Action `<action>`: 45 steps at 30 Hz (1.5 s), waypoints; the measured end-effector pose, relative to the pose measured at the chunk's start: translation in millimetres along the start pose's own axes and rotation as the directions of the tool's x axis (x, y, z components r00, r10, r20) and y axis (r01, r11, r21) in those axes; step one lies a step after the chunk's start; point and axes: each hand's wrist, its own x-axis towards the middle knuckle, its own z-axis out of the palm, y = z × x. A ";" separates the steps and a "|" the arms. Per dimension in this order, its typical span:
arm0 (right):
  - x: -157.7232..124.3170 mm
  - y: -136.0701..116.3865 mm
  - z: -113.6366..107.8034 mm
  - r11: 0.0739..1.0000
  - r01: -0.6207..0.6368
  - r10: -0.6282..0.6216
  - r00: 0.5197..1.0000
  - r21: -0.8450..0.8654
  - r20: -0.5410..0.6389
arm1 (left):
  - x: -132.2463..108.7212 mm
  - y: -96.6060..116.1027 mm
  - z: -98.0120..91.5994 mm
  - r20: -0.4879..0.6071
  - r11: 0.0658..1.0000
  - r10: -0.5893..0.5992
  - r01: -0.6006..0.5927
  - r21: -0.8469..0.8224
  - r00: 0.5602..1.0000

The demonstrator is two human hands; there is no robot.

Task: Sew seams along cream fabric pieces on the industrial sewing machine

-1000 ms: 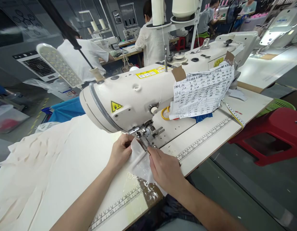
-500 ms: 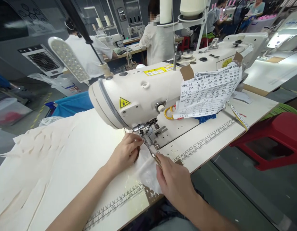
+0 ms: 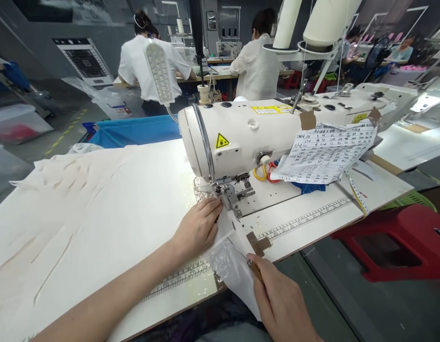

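A white sewing machine [image 3: 234,137] stands on the table, its needle area [image 3: 223,190] just beyond my left fingertips. My left hand [image 3: 200,223] is closed at the edge of the white fabric [image 3: 229,228] beside the presser foot; its thumb is mostly hidden, and a small brown patch shows under the fingers. In my right hand [image 3: 280,294], nearer the table's front edge, is an awl [image 3: 254,270] with a wooden handle and thin metal shaft, pointing at the fabric. Clear plastic film [image 3: 229,261] lies around the fabric, which hangs over the edge.
Cut pale fabric pieces [image 3: 73,190] spread across the left of the table [image 3: 152,190]. Scissors [image 3: 266,172] and a handwritten sheet [image 3: 322,152] are by the machine. A measuring tape [image 3: 357,194] lies at right, above a red stool [image 3: 394,242]. Co-workers [image 3: 258,61] sit beyond.
My right hand has drawn the awl back toward the table's front edge, away from the needle area. My left hand stays by the presser foot, its fingers lying flatter. The view has turned left.
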 end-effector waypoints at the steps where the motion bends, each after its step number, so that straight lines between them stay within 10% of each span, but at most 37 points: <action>1: 1.0 -0.5 -0.4 1.000 0.021 -0.021 1.000 -0.021 -0.015 | -1.1 -1.3 -0.3 0.008 1.000 0.011 -0.011 -0.008 1.000; 45: 55.2 -1.9 4.2 0.990 0.069 -0.060 0.995 -0.120 0.084 | -9.2 18.6 -7.0 0.066 0.988 0.053 -0.062 0.142 0.996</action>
